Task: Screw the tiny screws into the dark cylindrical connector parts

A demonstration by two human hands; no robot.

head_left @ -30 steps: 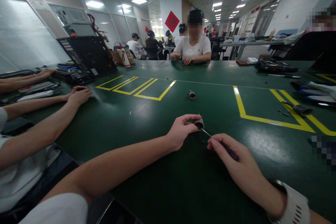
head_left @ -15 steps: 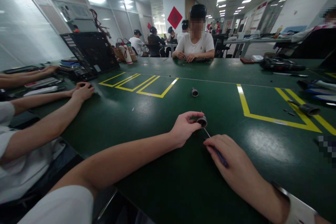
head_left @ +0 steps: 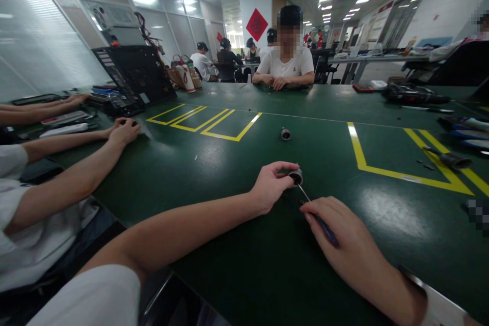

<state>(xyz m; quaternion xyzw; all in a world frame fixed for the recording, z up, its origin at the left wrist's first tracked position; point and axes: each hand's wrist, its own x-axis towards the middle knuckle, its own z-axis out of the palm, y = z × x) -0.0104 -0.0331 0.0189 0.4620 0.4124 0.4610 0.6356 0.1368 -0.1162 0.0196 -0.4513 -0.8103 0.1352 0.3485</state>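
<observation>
Between the thumb and fingers of my left hand (head_left: 272, 186) is a short round metal housing (head_left: 296, 175), its open end facing me. My right hand (head_left: 340, 229) grips a screwdriver (head_left: 327, 231) by its dark purple handle. The thin shaft points up and left, and its tip reaches the mouth of the housing; how deep it goes I cannot tell. A tiny dark part (head_left: 302, 202) lies on the green table by my right fingertips. Farther off, a second similar metal piece (head_left: 285, 134) stands alone.
Yellow tape (head_left: 405, 179) marks boxes on the table (head_left: 237, 163). At the right lie a metal part with a shaft (head_left: 453, 159) and small dark bits. A co-worker (head_left: 286, 63) sits opposite; another's hands (head_left: 124, 131) rest at the left near a black computer case (head_left: 133, 74).
The whole view has shifted slightly to the right. My hands keep the same hold on the housing and screwdriver, and the small dark part by my right fingertips shows more clearly.
</observation>
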